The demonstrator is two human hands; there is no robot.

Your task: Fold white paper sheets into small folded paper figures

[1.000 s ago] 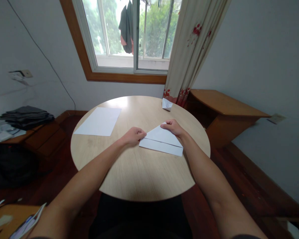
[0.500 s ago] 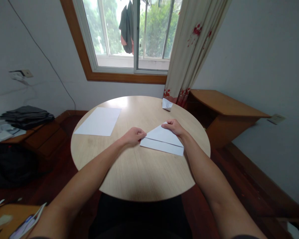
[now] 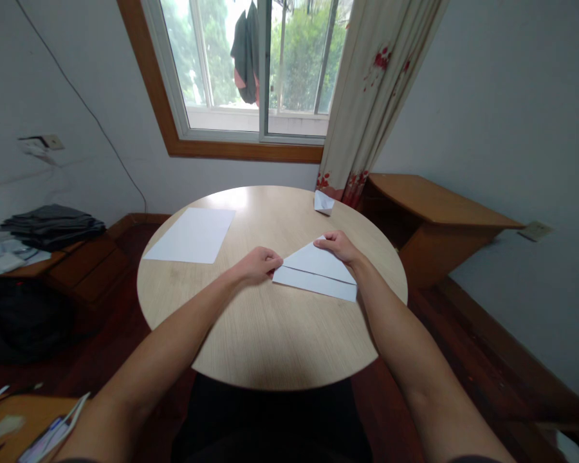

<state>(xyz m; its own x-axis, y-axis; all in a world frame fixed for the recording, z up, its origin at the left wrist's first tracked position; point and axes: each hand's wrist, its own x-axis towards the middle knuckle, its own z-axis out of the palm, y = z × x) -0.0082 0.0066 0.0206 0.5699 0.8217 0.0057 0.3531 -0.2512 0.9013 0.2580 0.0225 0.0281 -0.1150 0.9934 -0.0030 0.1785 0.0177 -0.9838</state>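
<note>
A partly folded white paper (image 3: 316, 273) lies on the round wooden table (image 3: 270, 334), its upper layer folded into a triangle over a lower strip. My left hand (image 3: 258, 263) is curled, fingertips pinching the paper's left point. My right hand (image 3: 340, 247) rests curled on the paper's far top corner, pressing it down. Both forearms reach in from the near edge.
A flat white sheet (image 3: 192, 234) lies at the table's far left. A small folded paper piece (image 3: 323, 202) sits at the far edge by the curtain (image 3: 367, 96). A low wooden cabinet (image 3: 429, 215) stands right; folded dark clothes (image 3: 51, 225) lie left.
The folded paper and both hands have shifted very slightly to the right; the grip on it is unchanged.
</note>
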